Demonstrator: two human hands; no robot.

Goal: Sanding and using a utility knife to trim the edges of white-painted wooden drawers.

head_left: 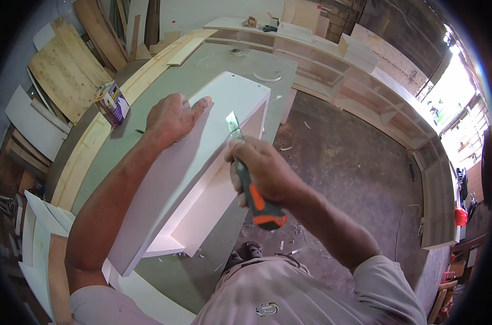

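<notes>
A long white open-fronted box (202,141), like a cabinet or drawer carcass, lies on its side across a green-topped workbench (202,62). My left hand (173,118) grips its left edge, thumb stretched over the upper panel; the other fingers are bent and partly hidden. In my right hand (262,165) is a chisel (253,189) with a black and orange handle, the fingers closed round it. Its flat metal blade points away from me, at the right edge of the upper panel. Whether the blade touches that edge, I cannot tell.
A small purple and yellow carton (112,103) stands left of the box, near a pale wooden board (83,154). A tape roll (235,52) and a curved white strip (267,77) lie farther back. Long low shelving (359,95) bends around the right. Trimmings litter the floor (338,162).
</notes>
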